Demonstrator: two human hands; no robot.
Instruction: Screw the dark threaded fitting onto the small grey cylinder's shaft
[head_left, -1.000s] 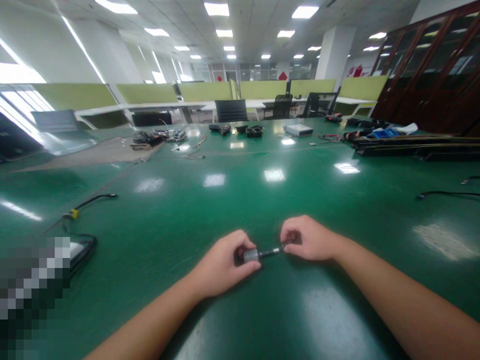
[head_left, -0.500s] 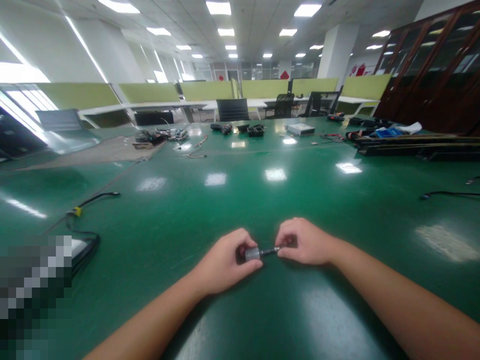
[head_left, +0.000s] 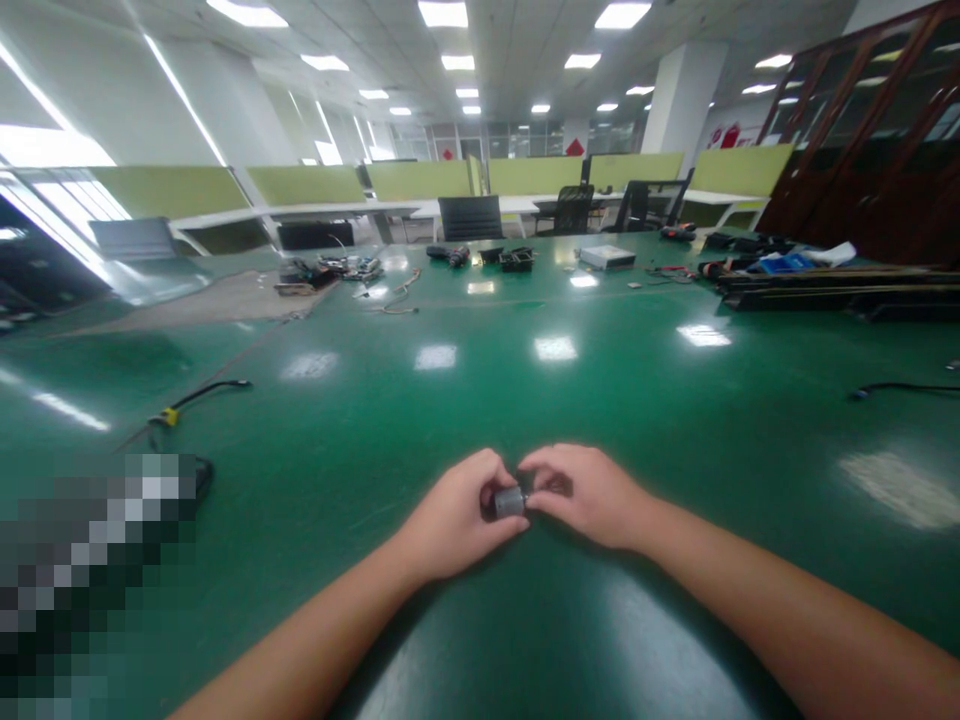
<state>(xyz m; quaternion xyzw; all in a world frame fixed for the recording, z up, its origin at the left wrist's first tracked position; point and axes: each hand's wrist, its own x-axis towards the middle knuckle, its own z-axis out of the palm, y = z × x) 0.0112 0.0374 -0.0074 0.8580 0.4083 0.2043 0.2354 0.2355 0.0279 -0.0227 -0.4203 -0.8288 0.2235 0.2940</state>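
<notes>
Near the front of the green table (head_left: 480, 400), my left hand (head_left: 457, 525) is closed around a small grey cylinder (head_left: 510, 501), thumb below and fingers above. My right hand (head_left: 589, 495) is right beside it, its fingers curled and its thumb close against the cylinder's right end. A short shiny bit of a slim rod (head_left: 527, 497) shows between that end and my right thumb. The rest of the rod is out of sight, behind my fingers or inside the cylinder; I cannot tell which.
At left lie a black cable with a yellow tag (head_left: 169, 415) and a pixelated object (head_left: 97, 540). Another black cable (head_left: 900, 388) is at right. Along the far side are tangled electronics (head_left: 330, 270), a power drill (head_left: 450, 256), a white box (head_left: 606, 257) and long dark bars (head_left: 832, 288).
My right hand has moved left, up to the cylinder. The slim dark rod that stretched between both hands is now almost wholly out of sight. My left hand keeps its hold.
</notes>
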